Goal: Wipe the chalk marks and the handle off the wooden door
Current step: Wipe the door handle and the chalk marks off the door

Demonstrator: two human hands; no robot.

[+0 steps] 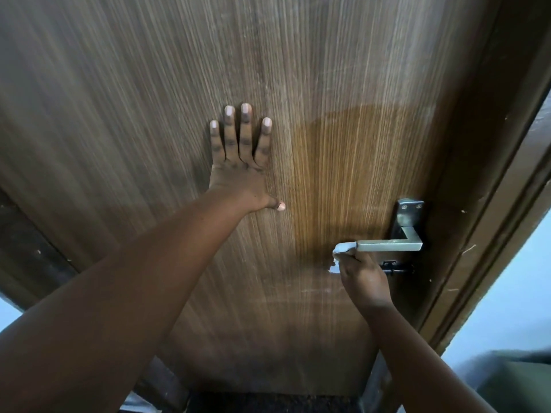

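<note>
My left hand (238, 162) lies flat, fingers straight, on mid-door (119, 114). My right hand (362, 278) pinches a wipe (343, 248) against the free end of the handle (387, 245), near the door's right edge. Handle-wiping step, I judge; next, a stroke along the lever.

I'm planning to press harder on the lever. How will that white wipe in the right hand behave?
The white wipe looks floppy: it bunches over the handle tip. It is probably fragile, since a ragged scrap hangs below. Bunched in the right hand, it likely weighs little.
</note>
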